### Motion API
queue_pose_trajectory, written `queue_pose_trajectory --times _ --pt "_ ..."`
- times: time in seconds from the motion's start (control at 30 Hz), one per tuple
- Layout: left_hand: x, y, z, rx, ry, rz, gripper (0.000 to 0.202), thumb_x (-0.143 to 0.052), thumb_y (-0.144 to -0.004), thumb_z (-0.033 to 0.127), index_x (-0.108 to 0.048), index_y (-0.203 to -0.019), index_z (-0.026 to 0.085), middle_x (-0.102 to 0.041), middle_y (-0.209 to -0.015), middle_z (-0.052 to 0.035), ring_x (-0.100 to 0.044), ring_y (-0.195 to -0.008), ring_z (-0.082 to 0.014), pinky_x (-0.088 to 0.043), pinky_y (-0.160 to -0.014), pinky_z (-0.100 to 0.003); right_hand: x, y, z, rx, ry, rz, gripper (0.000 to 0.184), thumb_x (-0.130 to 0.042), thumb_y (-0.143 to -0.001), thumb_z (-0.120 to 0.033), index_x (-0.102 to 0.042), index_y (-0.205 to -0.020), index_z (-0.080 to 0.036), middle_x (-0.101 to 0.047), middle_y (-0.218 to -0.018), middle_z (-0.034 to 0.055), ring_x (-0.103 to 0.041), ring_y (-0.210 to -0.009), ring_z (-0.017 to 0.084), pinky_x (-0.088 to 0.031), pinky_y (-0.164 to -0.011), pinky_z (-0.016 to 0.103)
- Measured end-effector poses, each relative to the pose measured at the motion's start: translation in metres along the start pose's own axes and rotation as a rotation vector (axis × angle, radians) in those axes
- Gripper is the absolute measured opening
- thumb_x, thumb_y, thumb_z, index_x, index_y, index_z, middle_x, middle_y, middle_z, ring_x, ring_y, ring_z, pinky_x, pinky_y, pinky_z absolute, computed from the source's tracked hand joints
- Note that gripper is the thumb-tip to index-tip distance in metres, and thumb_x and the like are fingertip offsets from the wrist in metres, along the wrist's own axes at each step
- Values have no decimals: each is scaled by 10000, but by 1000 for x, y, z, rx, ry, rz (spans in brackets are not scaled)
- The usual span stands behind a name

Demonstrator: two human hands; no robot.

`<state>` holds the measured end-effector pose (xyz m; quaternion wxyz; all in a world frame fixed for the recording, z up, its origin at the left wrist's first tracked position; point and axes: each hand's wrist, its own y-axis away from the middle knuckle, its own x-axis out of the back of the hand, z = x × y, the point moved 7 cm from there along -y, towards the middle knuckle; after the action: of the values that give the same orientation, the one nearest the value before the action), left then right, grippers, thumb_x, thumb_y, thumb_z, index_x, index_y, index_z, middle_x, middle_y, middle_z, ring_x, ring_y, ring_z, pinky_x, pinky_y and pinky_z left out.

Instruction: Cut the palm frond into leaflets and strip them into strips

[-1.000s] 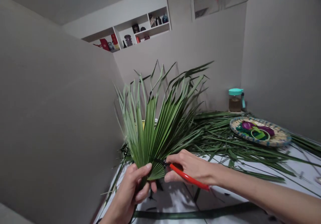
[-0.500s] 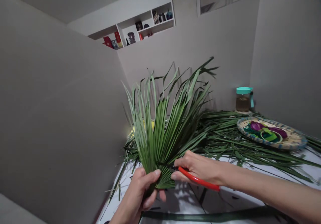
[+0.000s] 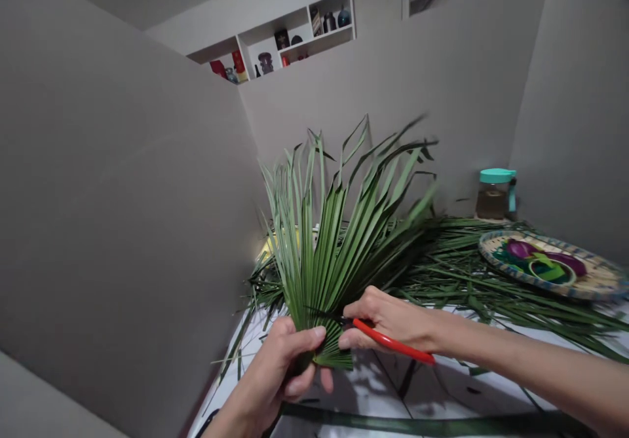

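A large green fan palm leaf (image 3: 324,248) stands upright with its long, split tips spread out at the top. Its base is pinched between the thumb and fingers of my left hand (image 3: 295,359). My right hand (image 3: 388,320) is wrapped around red-handled scissors (image 3: 393,343). Their dark blades reach across the pleats just above my left thumb. Below the blades, the lower right pleats are short and end in a straight edge. Part of the blades is hidden among the leaf folds.
Loose green leaf strips (image 3: 466,268) lie heaped along the back of the white table (image 3: 363,402). A woven tray (image 3: 602,271) with purple and green items sits at the right. Behind it stands a jug (image 3: 493,199) with a turquoise lid. A wall (image 3: 122,228) rises close on the left.
The whole view has shifted, so the room and tray appear further right. The scissor blades remain at the leaf's lower pleats, and the right-hand fronds have swung and blurred.
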<state>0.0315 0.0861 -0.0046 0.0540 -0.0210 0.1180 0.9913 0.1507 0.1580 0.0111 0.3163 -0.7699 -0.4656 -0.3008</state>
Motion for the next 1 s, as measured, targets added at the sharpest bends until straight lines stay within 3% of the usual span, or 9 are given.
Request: queue_pose_trajectory --times 0.37,0.6,0.77,1.0 --pt "5 -4 -4 43 54 -35 294 -640 -806 397 -657 -706 121 -659 -483 -63 -207 -289 -22 -90 -302 -186 7 -12 1 86 -3 -112 511 -626 -852 -625 -425 -661 -196 -340 -556 -95 -304 -513 78 -245 -473 213" --pt "4 -4 -2 54 63 -72 280 -654 -803 404 -655 -777 125 -682 -499 -67 -217 -274 -22 -97 -294 -188 10 -23 -4 128 -15 -162 540 -620 -856 -624 -380 -624 -200 -303 -550 -96 -286 -525 83 -248 -499 227" --pt "5 -8 -9 104 53 -115 279 -665 -777 405 -645 -763 128 -681 -495 -74 -215 -263 -25 -88 -283 -197 8 -23 3 95 -10 -187 559 -642 -842 -622 -391 -581 -196 -252 -495 -104 -235 -492 79 -208 -465 239" --pt "3 -16 -21 149 45 -134 282 -641 -774 394 -655 -720 118 -670 -487 -71 -196 -268 -26 -76 -285 -206 0 -14 17 24 -15 -174 561 -624 -836 -654 -423 -581 -197 -323 -491 -92 -287 -497 88 -253 -478 235"
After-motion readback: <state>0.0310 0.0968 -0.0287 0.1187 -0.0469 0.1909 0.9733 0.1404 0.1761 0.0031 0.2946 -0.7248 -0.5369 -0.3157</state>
